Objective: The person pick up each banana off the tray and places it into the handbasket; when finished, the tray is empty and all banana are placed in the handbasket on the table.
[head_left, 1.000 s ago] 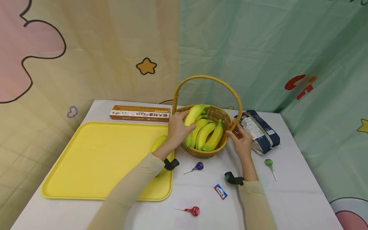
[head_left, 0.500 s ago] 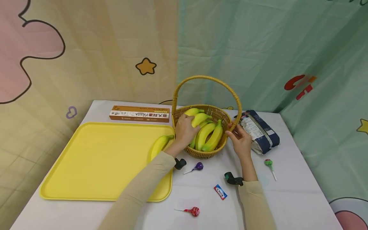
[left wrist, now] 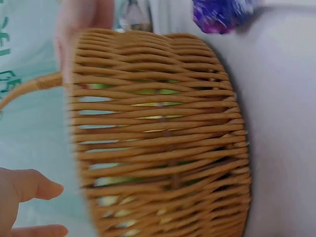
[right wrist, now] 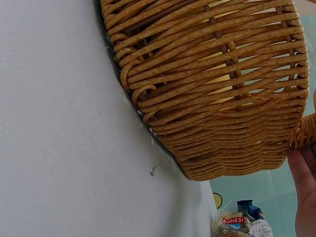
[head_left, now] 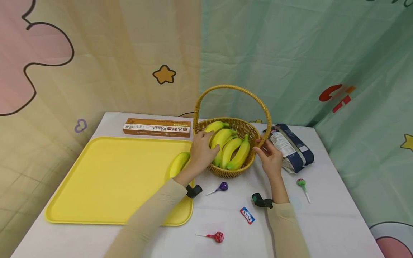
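Observation:
A wicker basket (head_left: 227,173) with a tall arched handle stands at the back middle of the table, with several bananas (head_left: 221,139) lying in it. My left hand (head_left: 202,152) is at the basket's left rim beside the bananas. Its thumb and fingers (left wrist: 48,190) are spread apart in the left wrist view, with nothing between them there. With its thumb and fingers, my right hand (head_left: 271,158) grips the basket at the foot of the handle on the right side. Another banana (head_left: 177,165) lies on the yellow tray (head_left: 113,179), partly behind my left wrist.
Behind the tray lies a pasta box (head_left: 157,128); right of the basket is a dark blue package (head_left: 292,147). In front are a purple lollipop (head_left: 223,186), a red lollipop (head_left: 219,237), a small wrapped candy (head_left: 247,215) and a green lollipop (head_left: 301,182).
My left hand has lowered a banana into the basket's left side and let go of it, then drawn back a little to the left. My right hand has stayed put.

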The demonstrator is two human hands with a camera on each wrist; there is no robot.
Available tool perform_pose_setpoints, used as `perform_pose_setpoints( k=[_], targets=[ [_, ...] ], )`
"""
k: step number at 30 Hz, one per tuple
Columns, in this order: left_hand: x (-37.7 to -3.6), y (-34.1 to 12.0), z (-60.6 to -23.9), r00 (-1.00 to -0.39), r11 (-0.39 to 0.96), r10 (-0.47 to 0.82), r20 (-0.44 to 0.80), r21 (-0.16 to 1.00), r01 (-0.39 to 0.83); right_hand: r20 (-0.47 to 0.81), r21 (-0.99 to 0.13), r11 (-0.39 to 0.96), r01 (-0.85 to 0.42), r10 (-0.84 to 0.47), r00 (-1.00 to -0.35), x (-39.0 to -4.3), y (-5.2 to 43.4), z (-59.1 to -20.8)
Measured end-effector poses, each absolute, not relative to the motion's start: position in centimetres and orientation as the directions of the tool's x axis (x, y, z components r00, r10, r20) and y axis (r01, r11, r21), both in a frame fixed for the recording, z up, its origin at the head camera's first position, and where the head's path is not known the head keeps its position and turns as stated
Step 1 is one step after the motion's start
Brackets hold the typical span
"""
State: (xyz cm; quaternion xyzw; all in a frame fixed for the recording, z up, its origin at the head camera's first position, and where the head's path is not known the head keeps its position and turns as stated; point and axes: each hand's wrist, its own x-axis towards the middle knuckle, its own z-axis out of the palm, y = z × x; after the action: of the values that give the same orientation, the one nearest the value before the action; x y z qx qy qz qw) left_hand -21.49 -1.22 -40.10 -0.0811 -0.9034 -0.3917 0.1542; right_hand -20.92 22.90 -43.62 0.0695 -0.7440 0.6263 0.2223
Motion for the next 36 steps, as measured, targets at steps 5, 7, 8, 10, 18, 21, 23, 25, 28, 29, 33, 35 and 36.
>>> perform_pose_setpoints(
  k=[5,7,8,10,18,21,23,25,28,29,33,35,36],
  targets=[
    [-19.5,-5.5,-39.0,-0.953,0.66,-0.039,0.3,0.724,0.201,0.425,-0.899,0.205,-0.388,0.187,-0.886,-21.6,23.4,-44.9],
    [-18.9,-7.7,-39.1,-0.955,0.654,-0.087,0.285,0.739,0.161,0.43,-0.896,0.205,-0.393,0.189,-0.883,-21.7,23.4,-45.0],
    [-18.7,-8.8,-39.2,-0.954,0.65,-0.113,0.279,0.746,0.141,0.432,-0.896,0.205,-0.394,0.19,-0.882,-21.7,23.4,-45.0],
    [-18.3,-10.8,-39.7,-0.953,0.647,-0.159,0.257,0.756,0.096,0.439,-0.892,0.202,-0.403,0.188,-0.878,-21.8,23.4,-45.1],
    [-17.1,-14.1,-41.4,-0.962,0.629,-0.226,0.154,0.777,-0.024,0.453,-0.886,0.205,-0.416,0.185,-0.872,-21.8,23.5,-45.0],
    [-16.8,-13.9,-42.1,-0.968,0.64,-0.213,0.131,0.767,-0.037,0.43,-0.897,0.194,-0.396,0.186,-0.883,-21.7,23.4,-44.9],
    [-16.7,-13.6,-42.6,-0.974,0.649,-0.196,0.111,0.759,-0.044,0.414,-0.905,0.188,-0.381,0.186,-0.891,-21.7,23.4,-44.8],
    [-16.7,-13.4,-43.3,-0.982,0.669,-0.171,0.083,0.742,-0.053,0.404,-0.909,0.191,-0.37,0.186,-0.896,-21.6,23.3,-44.7],
    [-16.8,-13.2,-44.2,-0.992,0.706,-0.122,0.023,0.704,-0.07,0.404,-0.908,0.197,-0.369,0.183,-0.896,-21.6,23.3,-44.6],
    [-16.8,-13.2,-44.6,-0.994,0.723,-0.108,0.0,0.686,-0.079,0.408,-0.906,0.198,-0.373,0.182,-0.895,-21.6,23.3,-44.7],
    [-16.9,-13.0,-45.4,-0.995,0.746,-0.091,-0.043,0.659,-0.096,0.427,-0.896,0.211,-0.391,0.164,-0.889,-20.9,22.9,-43.7],
    [-16.9,-13.0,-45.7,-0.994,0.74,-0.099,-0.034,0.666,-0.096,0.425,-0.896,0.212,-0.39,0.159,-0.891,-20.5,22.6,-43.0],
    [-16.9,-13.0,-45.7,-0.994,0.731,-0.105,-0.028,0.676,-0.096,0.422,-0.897,0.214,-0.387,0.158,-0.893,-20.3,22.5,-42.6]
  ],
)
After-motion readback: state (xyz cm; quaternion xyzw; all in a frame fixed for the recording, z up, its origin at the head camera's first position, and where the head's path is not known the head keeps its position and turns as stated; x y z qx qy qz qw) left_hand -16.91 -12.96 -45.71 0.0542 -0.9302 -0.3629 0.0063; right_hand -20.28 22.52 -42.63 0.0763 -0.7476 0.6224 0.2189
